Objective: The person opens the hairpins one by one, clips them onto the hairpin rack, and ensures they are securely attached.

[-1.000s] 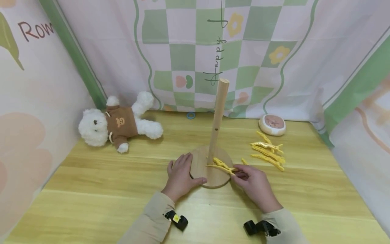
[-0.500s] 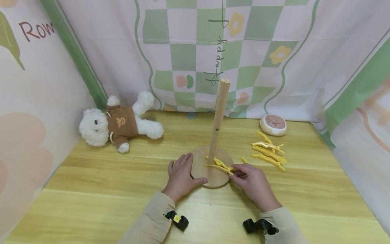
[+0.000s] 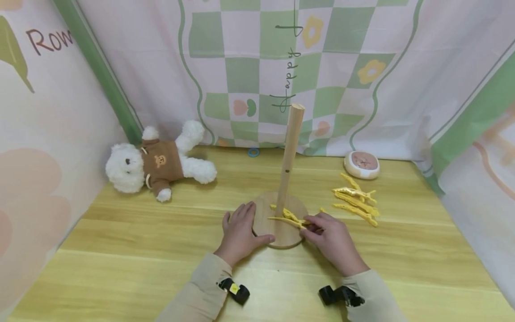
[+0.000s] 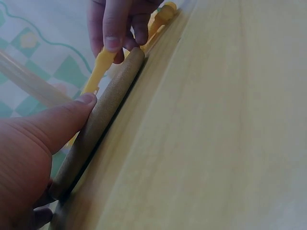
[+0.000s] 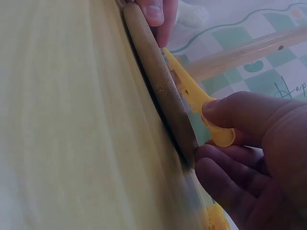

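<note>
Yellow clip: this yellow clip (image 5: 192, 91) is sitting over the round base (image 3: 281, 237), right by the pole's foot. Yellow strips are running along both sides of the pole; can't tell if that's one clip spread apart or two.
Right hand: the right hand (image 3: 330, 237) is pinching the clip's near end between thumb and fingers at the base's edge.
Left hand: the left hand (image 3: 239, 232) is resting on the base's left rim, fingers spread, thumb pointing inward.
Pole: the wooden pole (image 3: 290, 147) is standing up from the base.
Other clips: a loose bunch of yellow clips (image 3: 356, 203) is lying on the counter (image 3: 161, 268) to the right.
Back row: a white plush in a brown top (image 3: 161, 163) is lying on its back at left, a blue ring (image 3: 248, 152) is lying near the curtain (image 3: 241, 74), and a pink-faced gadget (image 3: 363, 163) is sitting just behind the bunch.
</note>
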The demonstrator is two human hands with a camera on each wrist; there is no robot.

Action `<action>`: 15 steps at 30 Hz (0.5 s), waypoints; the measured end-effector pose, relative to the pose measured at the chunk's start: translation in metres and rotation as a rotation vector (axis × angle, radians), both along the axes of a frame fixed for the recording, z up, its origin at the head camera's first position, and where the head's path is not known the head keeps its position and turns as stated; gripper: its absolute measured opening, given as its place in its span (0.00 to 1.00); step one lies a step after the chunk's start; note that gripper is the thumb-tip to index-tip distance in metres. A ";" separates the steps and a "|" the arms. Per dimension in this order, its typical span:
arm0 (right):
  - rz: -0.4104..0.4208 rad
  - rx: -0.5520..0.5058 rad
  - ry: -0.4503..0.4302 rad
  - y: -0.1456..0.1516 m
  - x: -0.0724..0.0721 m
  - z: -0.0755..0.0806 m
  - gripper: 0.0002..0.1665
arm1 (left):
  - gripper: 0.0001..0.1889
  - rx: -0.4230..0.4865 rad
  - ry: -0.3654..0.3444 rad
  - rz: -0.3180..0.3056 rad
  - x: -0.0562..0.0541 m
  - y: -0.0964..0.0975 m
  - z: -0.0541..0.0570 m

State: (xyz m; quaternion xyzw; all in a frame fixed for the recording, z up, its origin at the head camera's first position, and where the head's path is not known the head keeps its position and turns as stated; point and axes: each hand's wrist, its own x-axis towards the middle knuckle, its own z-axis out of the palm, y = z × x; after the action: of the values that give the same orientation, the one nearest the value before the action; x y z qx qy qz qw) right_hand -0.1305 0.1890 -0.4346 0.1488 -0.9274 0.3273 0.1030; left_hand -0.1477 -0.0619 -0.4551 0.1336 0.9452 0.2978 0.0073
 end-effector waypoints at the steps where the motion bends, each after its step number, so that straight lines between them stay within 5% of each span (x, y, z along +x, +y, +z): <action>1: 0.002 0.006 -0.002 0.000 -0.001 0.000 0.19 | 0.56 -0.002 0.000 -0.001 0.000 0.000 0.000; 15: 0.019 0.016 -0.006 -0.012 -0.009 -0.004 0.18 | 0.56 -0.022 0.002 -0.003 -0.001 0.000 0.000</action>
State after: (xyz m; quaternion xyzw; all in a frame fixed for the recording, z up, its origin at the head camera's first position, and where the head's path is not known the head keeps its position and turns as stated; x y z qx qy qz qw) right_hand -0.1395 0.1766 -0.4384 0.1575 -0.9289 0.3211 0.0958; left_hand -0.1484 -0.0620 -0.4551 0.1351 0.9482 0.2873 0.0081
